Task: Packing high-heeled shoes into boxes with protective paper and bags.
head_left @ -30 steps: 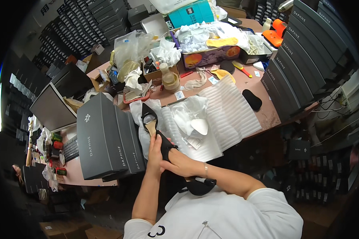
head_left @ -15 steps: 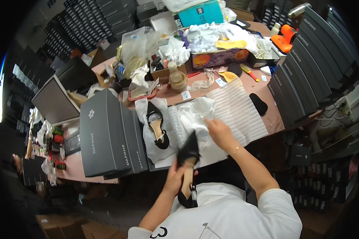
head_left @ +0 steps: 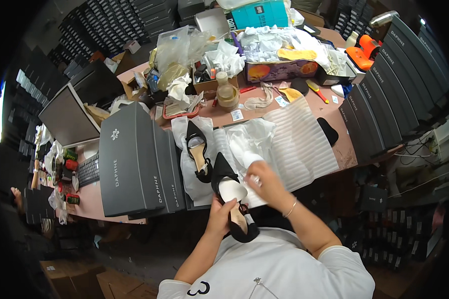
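The black pointed shoe is now up off the table and close to our chest, gripped around its middle by our left hand, whereas half a second ago it was held lower and our right hand was out over the tissue paper. Our right hand has come back pinching a wad of white tissue right at the shoe's opening, so we judge the stuffing of this shoe to be just beginning. Its mate, the second black shoe, lies flat on the white wrapping sheet, beside the grey shoeboxes, unmoved through all three frames. Room is tight on our left, where the stacked boxes stand close to the lying shoe; the table's near edge runs just under our hands. On the right the ribbed sheet is mostly bare, apart from a dark insole near its far corner. Clutter crowds the far side, well apart from us.
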### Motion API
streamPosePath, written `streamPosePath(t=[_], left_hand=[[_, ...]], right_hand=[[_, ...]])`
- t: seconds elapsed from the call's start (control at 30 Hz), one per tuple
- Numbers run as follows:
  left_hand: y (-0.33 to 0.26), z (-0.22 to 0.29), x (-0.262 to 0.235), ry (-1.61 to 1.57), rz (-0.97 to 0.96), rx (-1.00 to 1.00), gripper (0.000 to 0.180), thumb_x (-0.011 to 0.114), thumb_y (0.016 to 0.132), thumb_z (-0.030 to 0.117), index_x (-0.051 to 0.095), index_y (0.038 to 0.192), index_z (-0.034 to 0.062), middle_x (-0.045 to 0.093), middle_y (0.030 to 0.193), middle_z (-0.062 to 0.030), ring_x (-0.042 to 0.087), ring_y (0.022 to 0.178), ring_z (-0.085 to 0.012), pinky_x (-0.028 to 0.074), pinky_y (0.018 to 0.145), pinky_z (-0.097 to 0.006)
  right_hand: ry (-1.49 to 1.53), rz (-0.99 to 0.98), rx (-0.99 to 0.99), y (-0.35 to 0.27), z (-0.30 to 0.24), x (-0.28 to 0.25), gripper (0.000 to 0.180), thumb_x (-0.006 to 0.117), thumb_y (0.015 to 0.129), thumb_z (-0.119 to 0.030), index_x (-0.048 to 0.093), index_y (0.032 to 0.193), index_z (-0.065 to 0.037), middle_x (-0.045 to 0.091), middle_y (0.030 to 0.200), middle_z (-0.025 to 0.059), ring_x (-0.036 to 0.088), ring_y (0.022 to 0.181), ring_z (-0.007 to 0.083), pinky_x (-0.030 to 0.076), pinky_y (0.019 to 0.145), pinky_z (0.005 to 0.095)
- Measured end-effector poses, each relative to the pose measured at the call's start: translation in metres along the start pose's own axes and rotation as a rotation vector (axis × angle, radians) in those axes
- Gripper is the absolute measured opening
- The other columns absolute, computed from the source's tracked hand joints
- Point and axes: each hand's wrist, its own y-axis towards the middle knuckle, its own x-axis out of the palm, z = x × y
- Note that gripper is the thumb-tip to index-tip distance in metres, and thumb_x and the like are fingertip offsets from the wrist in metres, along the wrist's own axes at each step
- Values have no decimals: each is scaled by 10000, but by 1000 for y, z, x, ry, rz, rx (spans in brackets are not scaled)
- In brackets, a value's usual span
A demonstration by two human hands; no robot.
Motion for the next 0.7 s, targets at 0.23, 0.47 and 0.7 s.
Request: streamPosePath(t=[0.23,0.47,0.7], left_hand=[[19,15,-2,98,-56,-167,355,569,943,346,571,1090,23,673,899,-136,675,719,-197,551,601,-285],[12,16,8,289,17,-134,407,619,910,353,561,1099,-3,679,866,-131,676,755,-183,545,631,-289],[23,-5,-1,137,-40,73,346,553,941,272,491,1165,16,640,956,-133,669,797,-198,568,692,-307]], right_hand=[[-437,-81,-142,37,81,3,208,625,806,-26,610,1013,-40,601,940,147,597,844,322,488,745,393],[183,-5,-34,5,-46,-41,222,668,748,34,595,950,-23,591,903,119,593,731,256,486,632,313],[22,-43,-251,1,-57,-17,322,716,637,42,570,907,-53,550,831,97,589,716,272,494,616,336]])
